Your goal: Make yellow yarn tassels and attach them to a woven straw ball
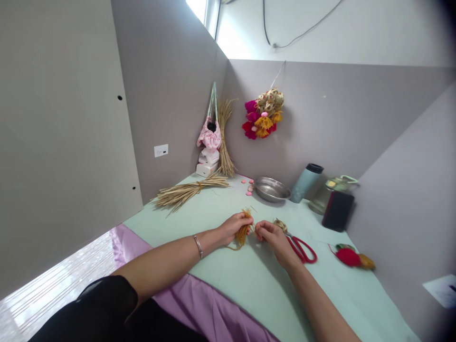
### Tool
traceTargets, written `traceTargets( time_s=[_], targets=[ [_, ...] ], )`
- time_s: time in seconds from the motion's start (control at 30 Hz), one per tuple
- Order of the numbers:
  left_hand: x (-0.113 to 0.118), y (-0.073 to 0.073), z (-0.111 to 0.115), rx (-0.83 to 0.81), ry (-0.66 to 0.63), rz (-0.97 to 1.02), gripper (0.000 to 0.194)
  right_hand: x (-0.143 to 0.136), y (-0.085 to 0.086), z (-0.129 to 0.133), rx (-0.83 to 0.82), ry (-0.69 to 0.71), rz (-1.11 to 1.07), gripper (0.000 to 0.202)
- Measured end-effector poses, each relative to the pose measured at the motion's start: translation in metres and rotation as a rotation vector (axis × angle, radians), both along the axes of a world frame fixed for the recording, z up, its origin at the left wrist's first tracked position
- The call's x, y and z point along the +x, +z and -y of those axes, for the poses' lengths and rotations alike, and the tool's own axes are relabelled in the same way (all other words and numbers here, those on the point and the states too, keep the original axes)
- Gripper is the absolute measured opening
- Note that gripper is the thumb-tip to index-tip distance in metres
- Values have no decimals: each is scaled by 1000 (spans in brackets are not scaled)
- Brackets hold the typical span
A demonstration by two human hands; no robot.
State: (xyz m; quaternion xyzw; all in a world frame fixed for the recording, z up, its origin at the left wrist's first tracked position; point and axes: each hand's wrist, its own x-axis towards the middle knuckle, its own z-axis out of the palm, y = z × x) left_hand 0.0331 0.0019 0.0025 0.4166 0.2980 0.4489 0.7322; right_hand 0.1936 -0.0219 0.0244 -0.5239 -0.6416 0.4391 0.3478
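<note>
Over the middle of the table, my left hand point(235, 227) is closed around a bundle of mustard-yellow yarn point(242, 234), its strands showing above and below the fingers. A loose yarn end trails down from it to the left. Close by on the right, my right hand point(270, 233) pinches with thumb and finger at a thin strand leading from the bundle. Just beyond that hand lie red-handled scissors point(302, 249), their blades partly hidden by a small woven straw piece point(280, 225).
Straw bundles point(194, 189) lie and stand at the back left. A metal bowl point(272, 189), pink pieces point(250, 188), a tumbler point(306, 183), a jug point(322, 199) and a phone point(338, 211) line the back. Yarn balls point(349, 257) sit right; tassels point(263, 116) hang on the wall.
</note>
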Motion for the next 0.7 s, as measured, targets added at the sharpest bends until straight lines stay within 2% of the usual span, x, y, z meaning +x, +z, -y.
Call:
traceTargets(
  time_s=[0.27, 0.43, 0.6, 0.7],
  targets=[
    [2, -6, -1, 35, -18, -24, 24, -2, 2, 3, -1, 23, -110, 26],
    [4, -11, -2, 63, -19, -64, 31, 0, 2, 3, -1, 55, -88, 22],
    [5, -17, -4, 88, -42, -120, 34, 4, -1, -2, 19, 9, -63, 21],
    [5, -17, -3, 106, -109, -166, 31, 5, -1, -4, 35, -35, -59, 23]
  ],
)
